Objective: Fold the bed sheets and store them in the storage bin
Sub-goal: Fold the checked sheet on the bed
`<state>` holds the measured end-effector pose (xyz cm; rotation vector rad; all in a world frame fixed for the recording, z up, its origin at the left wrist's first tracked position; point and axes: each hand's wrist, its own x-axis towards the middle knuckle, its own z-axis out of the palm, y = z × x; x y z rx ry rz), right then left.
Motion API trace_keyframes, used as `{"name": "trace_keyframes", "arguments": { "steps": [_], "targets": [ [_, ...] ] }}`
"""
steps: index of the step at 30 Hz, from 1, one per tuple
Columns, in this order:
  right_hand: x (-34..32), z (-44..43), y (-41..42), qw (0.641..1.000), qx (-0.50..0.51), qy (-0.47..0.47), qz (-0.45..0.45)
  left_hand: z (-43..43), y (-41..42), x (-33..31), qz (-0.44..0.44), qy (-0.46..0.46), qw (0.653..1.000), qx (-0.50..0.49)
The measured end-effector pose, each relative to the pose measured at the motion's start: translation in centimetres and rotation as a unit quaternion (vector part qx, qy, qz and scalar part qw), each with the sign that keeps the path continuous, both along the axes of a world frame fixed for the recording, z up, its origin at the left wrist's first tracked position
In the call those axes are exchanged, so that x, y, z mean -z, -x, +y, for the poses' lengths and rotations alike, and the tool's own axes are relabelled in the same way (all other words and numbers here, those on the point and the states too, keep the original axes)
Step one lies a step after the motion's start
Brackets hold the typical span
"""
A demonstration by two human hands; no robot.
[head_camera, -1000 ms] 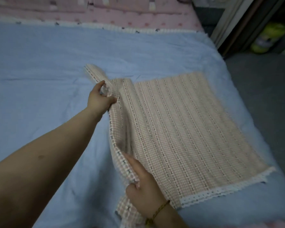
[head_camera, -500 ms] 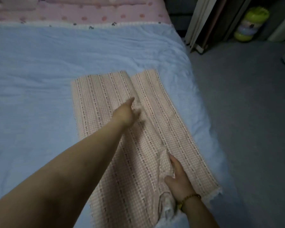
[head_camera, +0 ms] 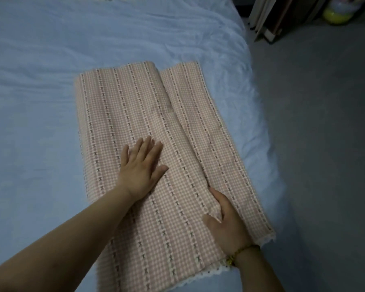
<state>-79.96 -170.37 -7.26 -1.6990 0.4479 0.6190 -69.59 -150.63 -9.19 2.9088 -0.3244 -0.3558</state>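
A pink checked bed sheet [head_camera: 122, 106] with a white lace hem lies folded in a long strip on the blue bed cover. Its folded-over left flap ends at a crease running down the middle. My left hand [head_camera: 142, 169] presses flat on that flap with fingers spread. My right hand [head_camera: 227, 220] rests flat at the near end of the crease, fingers straight along the flap's edge, a braided bracelet on the wrist. No storage bin is in view.
The blue bed cover [head_camera: 40, 102] spreads to the left and far side. The bed's right edge drops to a grey floor [head_camera: 325, 144]. Leaning boards [head_camera: 268, 20] and a yellow-green toy [head_camera: 336, 11] stand at the top right.
The left side of the sheet was carried over onto the middle. My left hand let go and drew back to press flat; my right hand flattened onto the crease.
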Motion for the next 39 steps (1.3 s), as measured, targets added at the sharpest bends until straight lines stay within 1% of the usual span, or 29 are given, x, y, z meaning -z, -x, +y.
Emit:
{"name": "trace_keyframes", "arguments": {
  "steps": [2,5,8,10,13,15,17,18,19,20,21,22,23,25,26,28,29,31,33,35,37,39],
  "targets": [
    [0.6,0.2,0.3,1.000,0.010,0.005,0.004,0.4,1.1,0.1,0.005,-0.004,1.000,0.010],
    [1.2,0.9,0.7,0.999,0.030,0.016,0.025,0.7,1.8,1.6,0.061,-0.044,0.997,0.030],
    [1.6,1.2,0.3,0.998,0.028,0.051,0.037,0.3,1.3,2.1,0.093,-0.081,0.992,0.042],
    [1.0,1.2,0.1,0.997,0.017,0.079,0.006,0.4,1.3,1.8,0.071,-0.070,0.994,0.047],
    [-0.1,1.4,0.9,0.993,0.037,0.092,-0.062,1.7,2.3,1.9,0.006,-0.003,0.997,0.073],
    [0.2,1.4,2.1,0.994,0.058,0.087,-0.040,1.7,2.9,1.6,-0.007,0.011,0.993,0.115],
    [0.9,1.7,2.9,0.993,0.067,0.092,0.006,1.3,3.1,2.0,-0.001,-0.015,0.989,0.149],
    [1.3,1.7,3.0,0.989,0.062,0.132,0.010,1.4,3.1,2.4,-0.006,-0.020,0.988,0.152],
    [1.5,1.5,2.8,0.975,0.069,0.210,-0.025,1.6,3.0,2.6,0.021,-0.038,0.987,0.155],
    [1.6,1.2,2.5,0.944,0.101,0.306,-0.074,1.8,2.9,3.0,0.036,-0.042,0.984,0.168],
    [1.9,0.4,2.1,0.907,0.123,0.387,-0.112,1.9,2.8,3.3,0.031,-0.028,0.980,0.194],
    [1.7,-0.4,1.5,0.875,0.134,0.448,-0.125,2.1,2.9,3.4,0.016,-0.029,0.972,0.233],
    [1.1,-1.2,0.7,0.871,0.136,0.463,-0.087,2.1,2.9,3.3,0.030,-0.036,0.963,0.265],
    [0.5,-2.6,-0.6,0.892,0.105,0.437,0.042,2.5,2.4,4.0,-0.001,-0.023,0.942,0.334],
    [0.5,-3.3,-1.0,0.896,0.078,0.429,0.083,2.5,2.2,4.0,-0.006,-0.014,0.937,0.349],
    [0.3,-4.0,-2.0,0.911,0.058,0.392,0.119,2.3,2.2,3.8,-0.014,-0.004,0.938,0.347],
    [0.0,-3.9,-2.4,0.923,0.076,0.357,0.118,2.3,2.3,3.8,-0.016,-0.006,0.938,0.346],
    [-0.9,-3.6,-3.0,0.944,0.112,0.297,0.093,2.4,2.4,4.1,-0.019,-0.017,0.933,0.358],
    [-2.4,-2.6,-3.3,0.947,0.118,0.298,0.033,2.5,2.3,4.4,-0.029,-0.015,0.932,0.361],
    [-3.8,-0.3,-3.0,0.945,0.071,0.315,-0.049,2.5,2.3,4.1,-0.024,-0.019,0.933,0.359],
    [-4.0,3.7,-1.9,0.941,-0.006,0.330,-0.080,2.7,2.2,3.5,-0.024,-0.002,0.939,0.344],
    [-2.3,6.8,-0.5,0.904,-0.089,0.392,-0.149,3.2,1.9,3.0,-0.034,0.043,0.953,0.298]
  ]
}}
